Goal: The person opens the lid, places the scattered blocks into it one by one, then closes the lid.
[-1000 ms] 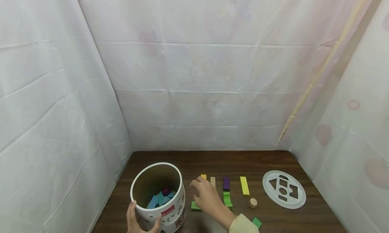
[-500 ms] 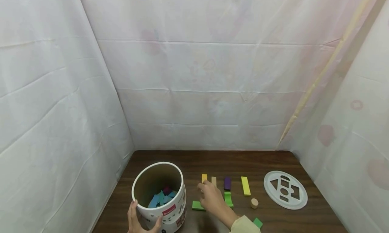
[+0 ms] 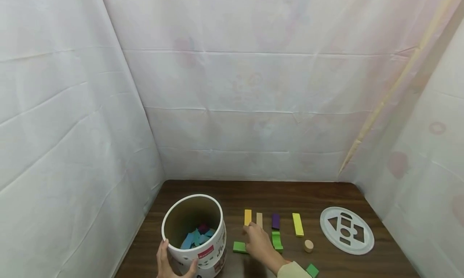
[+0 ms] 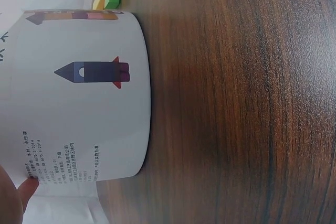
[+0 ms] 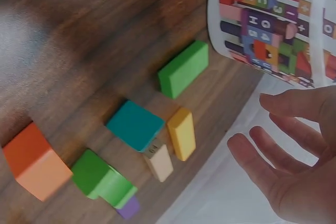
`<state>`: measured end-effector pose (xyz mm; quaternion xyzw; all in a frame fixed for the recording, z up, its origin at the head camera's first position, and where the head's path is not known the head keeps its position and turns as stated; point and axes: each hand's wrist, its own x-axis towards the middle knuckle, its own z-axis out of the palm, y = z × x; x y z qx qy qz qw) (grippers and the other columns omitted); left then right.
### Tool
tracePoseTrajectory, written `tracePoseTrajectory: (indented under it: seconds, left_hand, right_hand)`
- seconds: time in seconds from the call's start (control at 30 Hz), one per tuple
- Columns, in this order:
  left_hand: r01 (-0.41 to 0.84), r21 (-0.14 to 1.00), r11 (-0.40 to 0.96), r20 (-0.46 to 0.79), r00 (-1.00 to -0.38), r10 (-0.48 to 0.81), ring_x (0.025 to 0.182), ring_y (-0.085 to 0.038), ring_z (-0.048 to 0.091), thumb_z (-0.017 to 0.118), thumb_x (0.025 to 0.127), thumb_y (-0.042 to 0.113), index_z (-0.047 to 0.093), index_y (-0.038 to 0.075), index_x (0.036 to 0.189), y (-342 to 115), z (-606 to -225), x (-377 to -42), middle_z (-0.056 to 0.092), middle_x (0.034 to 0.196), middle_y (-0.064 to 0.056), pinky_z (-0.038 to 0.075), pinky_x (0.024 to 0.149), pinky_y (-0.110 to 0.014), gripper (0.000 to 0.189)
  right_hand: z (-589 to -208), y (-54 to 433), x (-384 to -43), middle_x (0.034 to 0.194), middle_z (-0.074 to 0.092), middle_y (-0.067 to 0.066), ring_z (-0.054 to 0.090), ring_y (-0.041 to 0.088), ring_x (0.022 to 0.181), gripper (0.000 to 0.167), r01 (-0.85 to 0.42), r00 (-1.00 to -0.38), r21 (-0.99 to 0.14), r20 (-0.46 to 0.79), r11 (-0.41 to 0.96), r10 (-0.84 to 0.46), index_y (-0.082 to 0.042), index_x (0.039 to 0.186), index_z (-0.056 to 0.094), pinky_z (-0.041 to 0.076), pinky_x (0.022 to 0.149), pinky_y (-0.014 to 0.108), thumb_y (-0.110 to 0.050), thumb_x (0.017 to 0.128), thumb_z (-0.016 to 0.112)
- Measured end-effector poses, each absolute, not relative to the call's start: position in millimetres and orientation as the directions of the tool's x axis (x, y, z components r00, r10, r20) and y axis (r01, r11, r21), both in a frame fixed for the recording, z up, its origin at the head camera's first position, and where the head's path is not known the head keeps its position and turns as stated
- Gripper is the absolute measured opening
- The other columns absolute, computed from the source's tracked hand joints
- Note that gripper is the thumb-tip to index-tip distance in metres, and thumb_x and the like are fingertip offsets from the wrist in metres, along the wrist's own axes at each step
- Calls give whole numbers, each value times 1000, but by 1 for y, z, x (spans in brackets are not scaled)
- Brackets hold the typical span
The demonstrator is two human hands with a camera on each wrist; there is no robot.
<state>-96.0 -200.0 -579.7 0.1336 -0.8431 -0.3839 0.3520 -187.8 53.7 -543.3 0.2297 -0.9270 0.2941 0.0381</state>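
Note:
A white printed bucket (image 3: 212, 266) stands on the left part of the table, holding blue, teal and dark purple blocks (image 3: 197, 237). My left hand (image 3: 170, 266) grips its near side, fingers at the left below the rim and thumb at the front. In the right wrist view my right hand (image 5: 294, 156) has loosely bent fingers with nothing between them. It hovers over the table right of the bucket, among a green block (image 5: 184, 69), an orange-yellow block (image 5: 182, 134), a tan block (image 5: 159, 162) and a teal block (image 5: 135, 124).
Further right lie a purple block (image 3: 276, 221), a green curved block (image 3: 276, 241), a yellow plank (image 3: 298, 224), a wooden cylinder (image 3: 309, 245) and a green block (image 3: 312, 270). An orange block (image 5: 37, 161) shows in the right wrist view. A white lid with cut-outs (image 3: 357, 247) lies far right.
My right hand has moved right and closer to me, uncovering more of the orange-yellow block. The left hand keeps its grip on the bucket. The head view has shifted slightly.

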Motion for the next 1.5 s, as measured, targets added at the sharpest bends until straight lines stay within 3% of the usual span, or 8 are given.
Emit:
tracePoseTrajectory:
  seconds: [0.4, 0.83, 1.2, 1.5]
  left_hand:
    - [65, 745, 664, 512, -694, -506, 108, -47, 47, 95, 46, 18, 34, 19, 144, -199, -581, -98, 36, 136, -27, 44, 79, -68, 116]
    - [142, 730, 668, 569, -669, -479, 105, -43, 49, 95, 42, 16, 36, 13, 144, -198, -587, -100, 38, 134, -27, 47, 75, -64, 117]
    - [144, 746, 650, 555, -674, -488, 105, -41, 49, 95, 42, 12, 37, 11, 143, -197, -585, -99, 37, 135, -27, 48, 75, -62, 117]
    - [120, 752, 649, 535, -687, -492, 105, -41, 49, 95, 43, 11, 34, 13, 145, -197, -585, -99, 37, 135, -26, 49, 75, -61, 118]
  right_hand:
    - [-568, 46, -190, 84, 60, 6, 60, 20, 70, 41, -412, -909, -516, 183, 751, -374, -3, 90, 68, 49, 54, 25, 15, 55, 57]
    - [-591, 58, -194, 89, 61, 11, 61, 27, 78, 39, -333, -930, -599, 83, 728, -358, 1, 93, 66, 53, 60, 34, 17, 60, 55]
    - [-596, 47, -198, 86, 62, 11, 62, 27, 73, 42, -379, -914, -566, 107, 732, -390, 2, 95, 66, 51, 56, 27, 18, 57, 56]
    - [-596, 43, -200, 83, 63, 9, 62, 25, 78, 33, -388, -908, -510, 71, 768, -412, 0, 89, 67, 53, 64, 33, 12, 59, 63]
